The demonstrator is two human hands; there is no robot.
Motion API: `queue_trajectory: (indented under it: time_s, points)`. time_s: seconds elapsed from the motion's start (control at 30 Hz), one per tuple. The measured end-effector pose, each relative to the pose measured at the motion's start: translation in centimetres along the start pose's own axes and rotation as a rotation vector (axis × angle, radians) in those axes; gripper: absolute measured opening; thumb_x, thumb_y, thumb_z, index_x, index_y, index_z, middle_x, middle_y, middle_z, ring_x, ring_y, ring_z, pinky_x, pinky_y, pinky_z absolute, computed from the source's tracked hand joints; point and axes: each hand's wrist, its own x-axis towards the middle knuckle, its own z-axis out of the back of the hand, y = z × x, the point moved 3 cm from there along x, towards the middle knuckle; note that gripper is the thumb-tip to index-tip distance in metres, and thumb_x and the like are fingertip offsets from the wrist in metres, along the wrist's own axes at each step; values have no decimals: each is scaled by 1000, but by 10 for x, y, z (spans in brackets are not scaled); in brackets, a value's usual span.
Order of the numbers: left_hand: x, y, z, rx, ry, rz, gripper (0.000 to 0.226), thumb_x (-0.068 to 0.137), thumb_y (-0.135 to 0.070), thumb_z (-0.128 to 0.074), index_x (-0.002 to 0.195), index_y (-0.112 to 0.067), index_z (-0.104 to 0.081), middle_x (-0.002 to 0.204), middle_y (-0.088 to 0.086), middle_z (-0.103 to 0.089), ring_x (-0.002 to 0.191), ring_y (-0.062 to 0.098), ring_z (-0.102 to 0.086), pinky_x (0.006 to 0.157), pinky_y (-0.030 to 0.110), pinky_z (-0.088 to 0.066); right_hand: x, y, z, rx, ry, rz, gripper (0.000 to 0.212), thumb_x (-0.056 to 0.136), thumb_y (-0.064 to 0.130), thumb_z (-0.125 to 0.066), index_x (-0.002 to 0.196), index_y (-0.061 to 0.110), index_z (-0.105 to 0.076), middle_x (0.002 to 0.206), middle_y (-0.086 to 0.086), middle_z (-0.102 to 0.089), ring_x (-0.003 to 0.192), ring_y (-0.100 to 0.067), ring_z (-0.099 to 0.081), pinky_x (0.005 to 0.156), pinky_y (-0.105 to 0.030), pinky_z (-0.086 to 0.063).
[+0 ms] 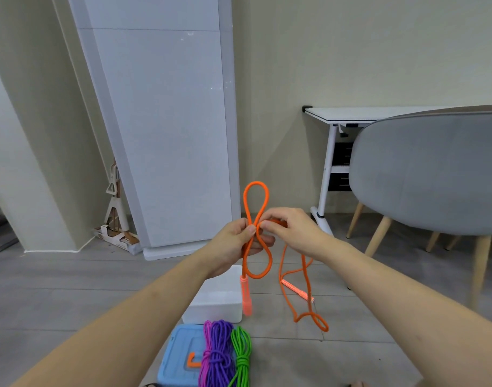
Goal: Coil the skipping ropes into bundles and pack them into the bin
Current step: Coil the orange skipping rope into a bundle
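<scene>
Orange rope (256,241) up in the air over the floor, crossed into a figure eight, pinched at the crossing by the left hand (239,241) so the loops stay put. Right hand (288,229) pinching the rope just beside it, likely to lay on the next loop. Bright and bendy, one pink handle (246,296) hanging down, long tail drooping to the floor, white bin (219,297) below.

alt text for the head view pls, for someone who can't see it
A left hand and right hand pinch an orange skipping rope folded into loops, its tail trailing to the floor. Below lie pink, purple and green bundles, a blue lid and a white bin.
</scene>
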Motion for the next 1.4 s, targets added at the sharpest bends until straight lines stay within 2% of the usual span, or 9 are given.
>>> queue_trajectory:
  time_s: [0.13,0.23,0.37,0.43,0.53,0.67,0.97,1.13,1.4]
  points:
    - [1,1,1,-5,3,-6,35,109,-22,-41,126,8,-46,117,21,-71,115,31,-68,106,45,-49,1,-2,0,7,-29,-3,14,93,43,-60,93,38,-73,90,19,-72,88,-7,-67,81,-45,-56]
    - [3,2,-1,6,-40,-3,24,110,-18,-35,116,1,-49,93,13,-68,92,27,-71,98,43,-55,2,-3,-3,-31,-63,-2,12,92,43,-63,92,37,-74,88,22,-72,86,-4,-66,78,-41,-55]
    - [-2,10,-5,258,23,91,20,111,-22,-26,105,-12,-43,74,0,-40,59,11,-38,62,26,-45,1,-3,3,-396,23,97,20,90,56,-62,93,40,-72,89,20,-69,84,-3,-62,73,-35,-52]
    - [-5,17,-3,493,99,161,24,110,-30,-28,107,-11,-43,74,-2,-37,58,9,-31,56,22,-35,-2,-4,5,-545,82,161,28,87,63,-62,94,37,-72,91,16,-68,87,-5,-63,71,-34,-51]
    - [-9,20,4,800,127,179,30,107,-40,-37,111,-14,-49,77,-3,-45,63,12,-38,59,24,-39,-7,-5,5,-581,120,205,26,94,57,-59,98,34,-69,93,13,-64,91,-9,-63,70,-34,-49]
    - [-14,18,17,978,63,98,26,108,-41,-36,91,-27,-50,78,-6,-50,70,14,-45,64,28,-40,-10,-16,12,-554,90,148,23,101,50,-52,105,32,-66,99,12,-65,95,-14,-62,76,-39,-51]
    - [-20,7,54,169,-321,107,31,109,-34,-34,83,-19,-40,63,-5,-34,51,8,-27,47,23,-28,-17,-59,41,-116,-333,-302,31,93,51,-67,76,26,-61,62,6,-57,62,-12,-51,62,-30,-44]
    - [-18,6,44,117,-322,118,30,109,-39,-33,94,-15,-45,63,-6,-35,54,9,-28,50,23,-31,-14,-48,28,189,-432,-378,17,100,17,-58,90,8,-67,69,0,-56,62,-13,-46,52,-15,-37]
    - [-10,3,15,58,-358,56,39,110,-35,-28,119,-6,-53,65,-3,-31,55,11,-26,53,27,-30,0,-16,-8,507,-411,-405,21,99,14,-55,101,20,-75,48,18,-48,52,-11,-41,56,-29,-37]
